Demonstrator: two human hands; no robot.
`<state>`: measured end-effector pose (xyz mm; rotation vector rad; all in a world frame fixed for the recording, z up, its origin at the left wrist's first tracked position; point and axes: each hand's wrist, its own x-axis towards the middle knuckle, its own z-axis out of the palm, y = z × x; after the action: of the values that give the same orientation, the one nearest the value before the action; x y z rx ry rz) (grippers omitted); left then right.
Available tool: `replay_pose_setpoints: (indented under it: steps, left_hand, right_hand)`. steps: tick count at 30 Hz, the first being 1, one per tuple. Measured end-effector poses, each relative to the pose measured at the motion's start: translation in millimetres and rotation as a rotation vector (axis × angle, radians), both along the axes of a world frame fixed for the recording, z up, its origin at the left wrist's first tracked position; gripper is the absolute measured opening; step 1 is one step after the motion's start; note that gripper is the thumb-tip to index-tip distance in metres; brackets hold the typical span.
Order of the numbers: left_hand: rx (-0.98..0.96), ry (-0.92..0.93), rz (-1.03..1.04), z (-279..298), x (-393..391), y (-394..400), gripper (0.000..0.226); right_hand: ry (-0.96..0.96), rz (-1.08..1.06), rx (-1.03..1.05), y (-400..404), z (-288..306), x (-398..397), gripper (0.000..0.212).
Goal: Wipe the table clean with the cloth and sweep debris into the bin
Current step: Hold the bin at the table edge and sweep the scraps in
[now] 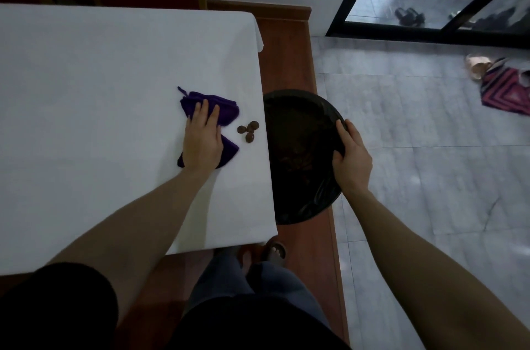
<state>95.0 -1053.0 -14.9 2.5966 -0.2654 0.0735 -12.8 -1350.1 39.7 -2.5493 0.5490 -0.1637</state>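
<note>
Cloth: one crumpled dark purple cloth (200, 108) lies on the white-covered table (86, 77), near its right edge; no label or writing can be read on it.
Left hand: the left hand (203, 140) lies palm down on the cloth, fingers stretched forward and pressed flat onto the fabric, not curled round it.
Debris: four small round brown lumps (249, 129) sit in a loose cluster on the table, just beside the cloth and close to the table edge.
Bin: one round black bin with a black plastic liner (298, 131) stands just beside the table's right edge, below the tabletop, on a reddish-brown wooden step (284, 51).
Right hand: the right hand (351, 160) grips the bin's far rim, fingers folded over the edge and thumb along the outside.
Floor: grey tiles (415, 134); one striped red mat (507, 91) far right, well apart from the bin.
Writing: none readable anywhere.
</note>
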Motion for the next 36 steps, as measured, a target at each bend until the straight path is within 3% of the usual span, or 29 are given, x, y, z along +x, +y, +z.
replay_pose_setpoints:
  steps: [20,27,36]
  left_hand:
    - [-0.119,0.005,-0.29,7,-63,-112,0.052]
    - [-0.197,-0.017,-0.21,18,-38,-71,0.051]
    - [0.041,-0.035,-0.018,8,-26,38,0.047]
  right_hand:
    - [0.001,-0.045,0.041,-6,-5,-20,0.07]
    - [-0.008,-0.045,0.04,-10,-6,-18,0.07]
    - [-0.023,-0.043,0.026,-10,-8,-18,0.071]
